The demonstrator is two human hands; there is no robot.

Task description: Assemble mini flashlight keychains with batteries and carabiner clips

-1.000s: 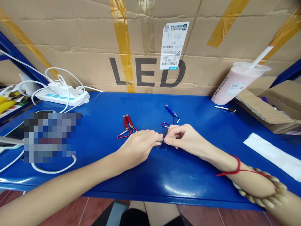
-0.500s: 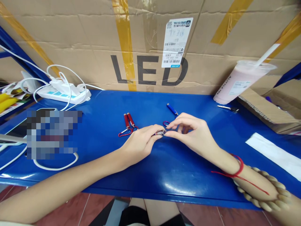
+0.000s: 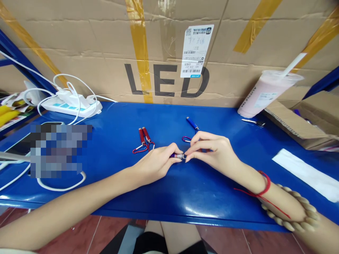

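Note:
Between thumb and fingers, my left hand [image 3: 156,162] pinches a small purple tube like a keychain flashlight [image 3: 177,155], its silver end pointing right. Most of the tube is hidden in that hand. The thumb and fingertips of my right hand [image 3: 214,151] close on a small ring at the silver end. Just beyond my right hand lies a blue keychain flashlight [image 3: 192,123] with a purple carabiner [image 3: 186,139]. Two red keychain flashlights [image 3: 144,135] with red carabiners rest side by side beyond my left hand.
A large cardboard box [image 3: 106,46] backs the blue table [image 3: 119,123]. At the left are a white power strip [image 3: 87,108] and cables. A pink drink cup [image 3: 265,95], a small open carton [image 3: 288,123], a key-like object [image 3: 253,122] and white paper [image 3: 304,173] are at the right.
Both hands have shifted slightly towards me. More of the purple tube and its silver end now shows between them, and my right fingertips are closed on the end ring.

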